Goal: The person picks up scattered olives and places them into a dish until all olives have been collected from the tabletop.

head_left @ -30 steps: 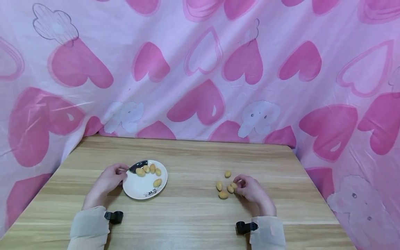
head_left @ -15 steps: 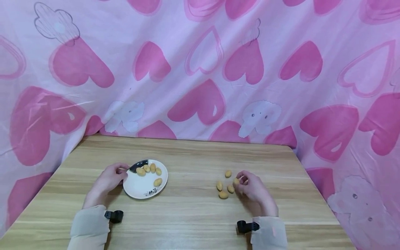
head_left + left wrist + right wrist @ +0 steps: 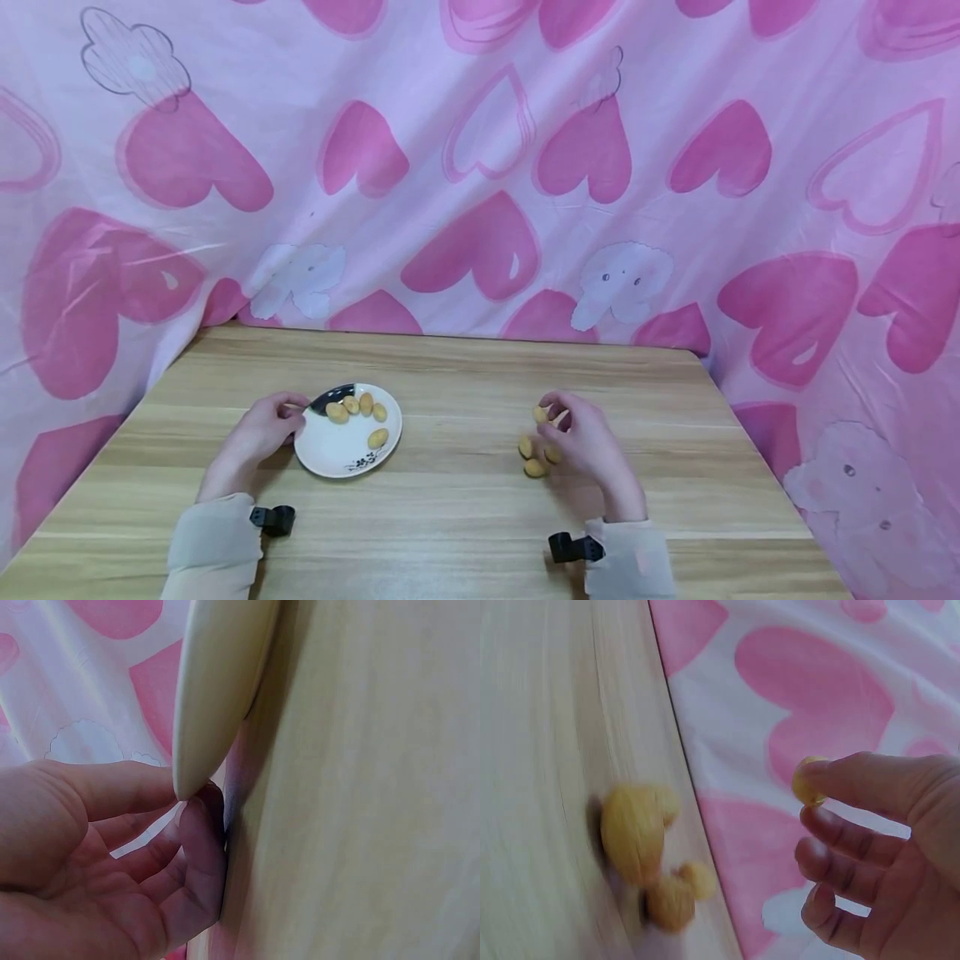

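The hands (image 3: 258, 429) (image 3: 588, 437) (left, right) pinch a plate (image 3: 321, 446) and a yellowish piece (image 3: 802, 784).

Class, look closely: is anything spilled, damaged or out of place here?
Nothing stands out. The plate looks whole; its dark patch seems to be decoration. The left hand holds the plate's rim. The loose tan pieces on the table lie grouped by the right hand, which pinches another piece; nothing clearly suggests a spill.

Pale greyish-beige sleeves (image 3: 212, 540) are showing soft creases, the right one bearing a faint pinkish patch (image 3: 645, 559), while small black wrist cameras (image 3: 281, 521) with blocky bases and rounded ends are jutting inward.
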Demonstrator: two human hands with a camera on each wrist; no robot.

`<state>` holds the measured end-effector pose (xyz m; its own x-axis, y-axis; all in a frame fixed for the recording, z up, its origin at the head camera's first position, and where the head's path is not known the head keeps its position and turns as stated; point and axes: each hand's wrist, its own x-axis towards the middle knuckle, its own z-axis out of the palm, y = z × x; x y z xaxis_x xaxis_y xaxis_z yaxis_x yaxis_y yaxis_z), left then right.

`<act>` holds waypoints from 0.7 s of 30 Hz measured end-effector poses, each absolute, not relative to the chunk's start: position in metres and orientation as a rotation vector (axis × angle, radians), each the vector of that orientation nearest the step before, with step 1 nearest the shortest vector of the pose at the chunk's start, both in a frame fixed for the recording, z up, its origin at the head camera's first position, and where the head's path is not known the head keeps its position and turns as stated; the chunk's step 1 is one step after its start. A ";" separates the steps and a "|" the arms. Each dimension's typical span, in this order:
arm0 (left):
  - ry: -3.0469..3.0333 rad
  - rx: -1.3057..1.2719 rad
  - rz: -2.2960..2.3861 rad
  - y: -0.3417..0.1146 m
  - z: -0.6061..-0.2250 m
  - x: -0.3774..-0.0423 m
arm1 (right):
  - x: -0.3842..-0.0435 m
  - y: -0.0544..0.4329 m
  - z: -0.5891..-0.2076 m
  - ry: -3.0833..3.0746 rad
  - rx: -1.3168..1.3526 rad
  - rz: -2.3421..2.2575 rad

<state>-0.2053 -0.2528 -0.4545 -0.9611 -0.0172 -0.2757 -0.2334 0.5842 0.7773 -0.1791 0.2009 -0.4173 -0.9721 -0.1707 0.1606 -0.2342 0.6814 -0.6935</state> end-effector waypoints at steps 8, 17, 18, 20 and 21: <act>2.571 -0.212 1.320 -0.254 -0.454 -0.205 | -0.177 0.159 -0.415 -2.703 0.513 1.149; 2.579 -0.209 1.311 -0.254 -0.453 -0.205 | -0.176 0.106 -0.419 -2.737 0.711 1.172; 2.576 -0.209 1.314 -0.253 -0.453 -0.205 | -0.176 0.099 -0.421 -2.753 0.720 1.184; 2.573 -0.215 1.320 -0.252 -0.454 -0.204 | -0.177 0.087 -0.426 -2.784 0.746 1.218; 2.574 -0.214 1.321 -0.252 -0.454 -0.204 | -0.177 0.081 -0.428 -2.795 0.770 1.225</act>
<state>-0.2043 -0.2519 -0.4539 -0.9606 -0.0208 -0.2772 -0.2374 0.5805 0.7789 -0.1771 0.0812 -0.4279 -0.8801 -0.4369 0.1858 -0.4327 0.5773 -0.6925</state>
